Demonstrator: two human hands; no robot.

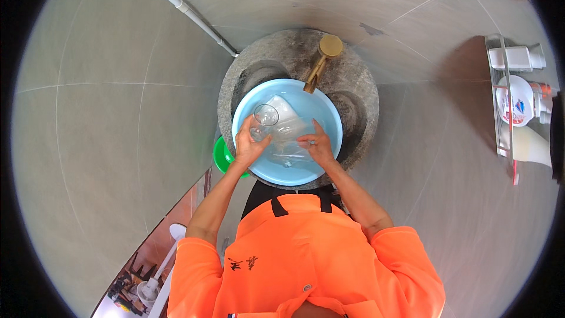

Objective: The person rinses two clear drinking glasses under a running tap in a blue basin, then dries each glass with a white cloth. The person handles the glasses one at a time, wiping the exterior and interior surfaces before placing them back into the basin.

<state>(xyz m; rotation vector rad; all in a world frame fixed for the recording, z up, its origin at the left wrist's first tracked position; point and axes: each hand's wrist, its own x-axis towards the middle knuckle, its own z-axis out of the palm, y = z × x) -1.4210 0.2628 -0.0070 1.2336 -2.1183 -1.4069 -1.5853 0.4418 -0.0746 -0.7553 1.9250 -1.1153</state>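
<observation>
Head view: the left hand (250, 143) grips a clear drinking glass (266, 115) inside the light-blue plastic basin (334, 122). Right of it, the right hand (316, 144) has parted fingers; whether they hold anything transparent, I cannot tell. The work looks partway: the glass is in hand, not set aside, and a white cloth-like piece (281, 106) lies between the hands. Beyond the right hand, a brass faucet (316, 76) overhangs the basin, limiting lifting there; a green bowl (222, 154) sits left of the left hand.
</observation>
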